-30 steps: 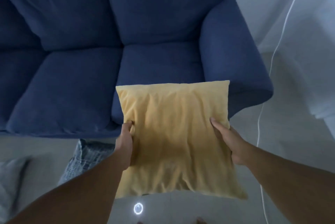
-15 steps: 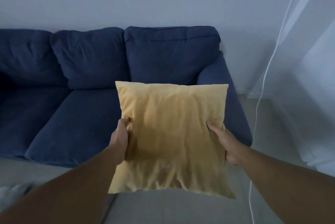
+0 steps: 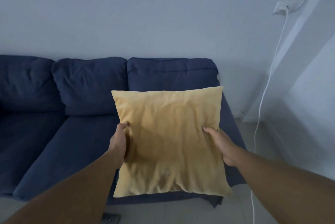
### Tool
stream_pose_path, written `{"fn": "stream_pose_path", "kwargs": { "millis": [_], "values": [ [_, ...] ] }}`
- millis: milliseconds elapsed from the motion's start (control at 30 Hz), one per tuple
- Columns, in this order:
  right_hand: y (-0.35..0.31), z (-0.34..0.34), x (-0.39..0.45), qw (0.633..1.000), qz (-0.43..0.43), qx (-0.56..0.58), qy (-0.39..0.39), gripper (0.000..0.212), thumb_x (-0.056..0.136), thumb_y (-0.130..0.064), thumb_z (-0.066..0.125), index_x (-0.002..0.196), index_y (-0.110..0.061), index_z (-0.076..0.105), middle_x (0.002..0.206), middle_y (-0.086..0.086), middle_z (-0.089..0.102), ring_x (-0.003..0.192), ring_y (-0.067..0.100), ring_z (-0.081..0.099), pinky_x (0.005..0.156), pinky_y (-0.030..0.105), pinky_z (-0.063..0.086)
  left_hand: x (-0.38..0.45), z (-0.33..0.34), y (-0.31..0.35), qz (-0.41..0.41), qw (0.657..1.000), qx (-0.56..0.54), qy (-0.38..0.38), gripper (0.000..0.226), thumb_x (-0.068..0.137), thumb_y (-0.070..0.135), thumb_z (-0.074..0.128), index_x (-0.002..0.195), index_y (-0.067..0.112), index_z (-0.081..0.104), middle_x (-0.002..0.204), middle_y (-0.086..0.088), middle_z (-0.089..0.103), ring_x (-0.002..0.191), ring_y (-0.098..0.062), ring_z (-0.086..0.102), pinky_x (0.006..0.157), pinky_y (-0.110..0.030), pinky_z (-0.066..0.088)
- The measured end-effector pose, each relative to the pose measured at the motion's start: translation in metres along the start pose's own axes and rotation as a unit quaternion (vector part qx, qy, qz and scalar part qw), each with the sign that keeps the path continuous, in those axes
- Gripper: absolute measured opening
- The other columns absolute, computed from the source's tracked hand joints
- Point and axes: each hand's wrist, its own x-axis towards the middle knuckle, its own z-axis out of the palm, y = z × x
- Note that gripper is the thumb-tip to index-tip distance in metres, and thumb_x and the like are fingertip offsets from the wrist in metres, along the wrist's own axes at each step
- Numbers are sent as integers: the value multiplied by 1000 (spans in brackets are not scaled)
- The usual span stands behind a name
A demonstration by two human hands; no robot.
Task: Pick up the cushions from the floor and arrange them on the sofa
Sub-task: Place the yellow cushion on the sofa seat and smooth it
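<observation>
Head view: yellow cushion (image 3: 170, 140) hides both hands' fingers and sofa (image 3: 72, 133) corner.

Just the one camera, strapped to my head, so there was no second view to overlap with. It looked forward and a bit down along both my forearms, close over my hands, facing the right end of the sofa (image 3: 76, 144) head-on with the wall (image 3: 145, 15) behind it filling the top half.
</observation>
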Motion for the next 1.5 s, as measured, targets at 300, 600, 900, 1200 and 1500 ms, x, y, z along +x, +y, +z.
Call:
{"fn": "stream_pose_path", "kwargs": {
  "millis": [300,600,900,1200,1500],
  "values": [
    [-68,17,36,999,-33,-4,38,94,59,-72,81,144,-38,62,130,0,74,116,35,70,107,59,53,40,9,76,19,999,4,-31,66,101,61,46,150,17,50,125,-5,54,115,-30,51,108,-48,41],
    [-88,11,91,998,-29,26,49,90,61,-69,81,142,-32,64,128,0,76,117,33,71,108,58,52,84,45,111,25,999,20,-33,73,101,61,48,160,19,39,154,-7,49,127,-30,46,115,-49,34],
    [-112,9,172,999,-5,14,39,75,72,-61,77,139,-33,61,129,3,72,117,33,67,109,58,50,156,94,122,32,999,16,1,74,99,64,46,162,24,40,164,-3,44,149,-31,41,125,-52,31],
    [-121,0,256,1000,3,1,13,39,99,-38,69,136,-29,61,127,-1,68,112,22,64,82,41,47,231,140,120,-12,999,-22,39,92,73,81,48,152,34,54,156,-2,54,141,-32,49,121,-57,36],
    [-89,19,318,1000,13,3,18,24,100,-34,69,123,-37,66,125,-5,72,115,21,65,90,42,49,288,160,101,-32,991,-76,104,87,85,79,49,155,27,50,151,1,55,137,-30,51,120,-53,37]
  ]
}}
